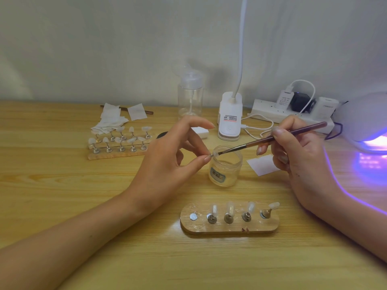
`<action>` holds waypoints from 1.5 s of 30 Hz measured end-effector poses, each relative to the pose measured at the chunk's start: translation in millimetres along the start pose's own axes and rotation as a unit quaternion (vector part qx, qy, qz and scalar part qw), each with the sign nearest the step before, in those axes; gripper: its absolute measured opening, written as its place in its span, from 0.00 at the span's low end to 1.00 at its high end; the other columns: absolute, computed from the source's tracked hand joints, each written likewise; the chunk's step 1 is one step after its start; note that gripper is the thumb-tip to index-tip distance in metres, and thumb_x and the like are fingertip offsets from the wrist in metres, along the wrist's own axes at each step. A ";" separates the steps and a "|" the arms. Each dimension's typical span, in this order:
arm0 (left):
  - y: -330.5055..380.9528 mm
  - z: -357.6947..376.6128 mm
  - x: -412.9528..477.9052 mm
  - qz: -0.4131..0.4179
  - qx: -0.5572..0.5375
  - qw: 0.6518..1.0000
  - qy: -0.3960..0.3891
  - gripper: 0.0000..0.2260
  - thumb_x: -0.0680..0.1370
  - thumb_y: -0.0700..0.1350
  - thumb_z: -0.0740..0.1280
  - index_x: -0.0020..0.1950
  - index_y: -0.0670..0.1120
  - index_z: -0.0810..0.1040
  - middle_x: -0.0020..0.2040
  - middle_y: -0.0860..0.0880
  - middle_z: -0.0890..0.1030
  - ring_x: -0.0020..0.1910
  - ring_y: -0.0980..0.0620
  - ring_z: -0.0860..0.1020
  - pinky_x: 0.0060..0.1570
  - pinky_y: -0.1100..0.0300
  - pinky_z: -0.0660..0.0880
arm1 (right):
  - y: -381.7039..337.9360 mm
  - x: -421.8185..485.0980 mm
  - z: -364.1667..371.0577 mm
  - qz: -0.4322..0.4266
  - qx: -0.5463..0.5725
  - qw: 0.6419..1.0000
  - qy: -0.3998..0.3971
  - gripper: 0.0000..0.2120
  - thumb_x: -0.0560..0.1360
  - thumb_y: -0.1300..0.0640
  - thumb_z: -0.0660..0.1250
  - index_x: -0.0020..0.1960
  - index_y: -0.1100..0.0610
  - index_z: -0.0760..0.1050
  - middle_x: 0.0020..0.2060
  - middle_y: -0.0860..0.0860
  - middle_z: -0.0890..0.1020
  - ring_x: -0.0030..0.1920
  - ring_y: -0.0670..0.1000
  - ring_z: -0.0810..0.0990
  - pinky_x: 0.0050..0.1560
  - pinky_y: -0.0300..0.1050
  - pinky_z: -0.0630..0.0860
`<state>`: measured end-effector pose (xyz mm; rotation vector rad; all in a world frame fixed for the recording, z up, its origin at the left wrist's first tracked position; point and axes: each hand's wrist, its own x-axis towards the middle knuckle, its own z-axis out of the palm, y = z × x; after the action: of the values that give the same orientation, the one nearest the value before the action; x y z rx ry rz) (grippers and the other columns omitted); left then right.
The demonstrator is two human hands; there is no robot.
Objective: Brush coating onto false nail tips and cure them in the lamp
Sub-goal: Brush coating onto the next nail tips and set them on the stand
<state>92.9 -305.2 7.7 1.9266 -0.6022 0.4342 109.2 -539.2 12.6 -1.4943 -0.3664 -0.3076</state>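
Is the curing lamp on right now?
On. The curing lamp glows violet at its opening and throws purple light across the table beside it.

The table was pale yellow wood streaked with darker grain. The brush had a reddish-brown handle, a silver ferrule and dark bristles. The nail tip was translucent white. The jar was clear with a yellowish cast and a grey-blue label. The near stand was light wood with silver pegs and a small red mark, perhaps paint, on its front edge. The curing lamp was white and threw violet light over the table. The power strip was white, with one adapter black. The wipes were white. The clip lamp was white with a red-and-black label.
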 end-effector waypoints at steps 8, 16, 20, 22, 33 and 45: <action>-1.2 0.1 0.2 0.003 -0.006 1.000 0.000 0.20 0.76 0.37 0.74 0.63 0.53 0.74 0.43 0.54 0.83 0.47 0.51 0.82 0.35 0.46 0.71 | 1.0 0.1 1.5 0.001 -0.002 1.000 -0.022 0.09 0.79 0.56 0.62 0.40 0.53 0.67 0.32 0.55 0.82 0.29 0.55 0.55 0.25 0.40 0.55; -1.2 0.0 0.5 0.005 -0.001 1.000 0.000 0.20 0.76 0.36 0.74 0.63 0.53 0.74 0.43 0.54 0.83 0.47 0.50 0.82 0.36 0.45 0.71 | -1.3 -0.4 2.7 -0.019 0.028 0.999 -0.031 0.11 0.79 0.52 0.64 0.39 0.48 0.69 0.33 0.54 0.83 0.28 0.50 0.59 0.26 0.36 0.60; -1.1 0.1 0.7 0.008 0.003 1.000 0.000 0.20 0.77 0.37 0.74 0.64 0.53 0.74 0.43 0.54 0.83 0.47 0.50 0.82 0.36 0.45 0.71 | 0.9 0.1 2.3 0.003 0.007 1.000 -0.028 0.09 0.79 0.56 0.62 0.40 0.52 0.67 0.32 0.55 0.82 0.29 0.54 0.56 0.25 0.37 0.57; -1.1 -0.1 0.5 0.010 0.007 1.000 0.000 0.20 0.77 0.37 0.74 0.64 0.53 0.74 0.43 0.55 0.83 0.47 0.51 0.82 0.36 0.46 0.71 | 1.4 0.7 0.6 0.013 -0.003 1.000 -0.018 0.10 0.81 0.57 0.61 0.41 0.53 0.66 0.31 0.54 0.82 0.29 0.55 0.55 0.25 0.38 0.55; -0.2 -0.2 0.2 0.011 0.008 1.000 0.000 0.20 0.77 0.37 0.74 0.63 0.54 0.74 0.43 0.55 0.83 0.48 0.49 0.82 0.36 0.45 0.72 | -0.4 0.0 2.2 0.009 -0.009 1.000 -0.016 0.09 0.79 0.56 0.61 0.40 0.54 0.66 0.31 0.55 0.82 0.29 0.57 0.56 0.25 0.37 0.58; 0.6 -0.7 0.5 0.006 0.006 1.000 -0.002 0.20 0.77 0.37 0.74 0.63 0.54 0.74 0.43 0.55 0.83 0.48 0.49 0.82 0.37 0.47 0.72 | -1.3 0.0 3.2 -0.001 0.000 1.000 -0.018 0.08 0.78 0.56 0.61 0.40 0.53 0.67 0.31 0.55 0.82 0.28 0.52 0.59 0.25 0.36 0.59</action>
<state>92.9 -304.8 8.8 1.9368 -0.6150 0.4435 108.5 -536.0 13.9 -1.5005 -0.3963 -0.2835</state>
